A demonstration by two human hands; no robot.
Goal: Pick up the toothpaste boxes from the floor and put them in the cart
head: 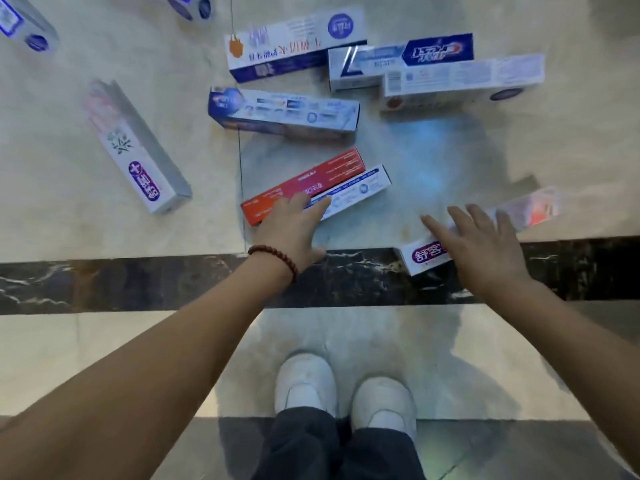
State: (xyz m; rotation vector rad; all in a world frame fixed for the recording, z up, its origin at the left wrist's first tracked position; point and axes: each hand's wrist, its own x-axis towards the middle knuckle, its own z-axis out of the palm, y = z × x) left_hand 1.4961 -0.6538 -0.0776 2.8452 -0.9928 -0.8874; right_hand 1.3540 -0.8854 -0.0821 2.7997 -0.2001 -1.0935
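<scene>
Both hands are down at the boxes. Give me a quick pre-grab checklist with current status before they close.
1. Left hand over a target: ok, its fingers lie on the red box and the white-blue box beside it.
2. Right hand over a target: ok, spread above the purple-logo box.
3. Either hand gripping yet: not ok, both have straight fingers.
4. Left grab is a single box: cannot tell, the two boxes touch.
5. Cart within reach: cannot tell, not in view.
6. Floor between the hands free of obstacles: ok.
</scene>
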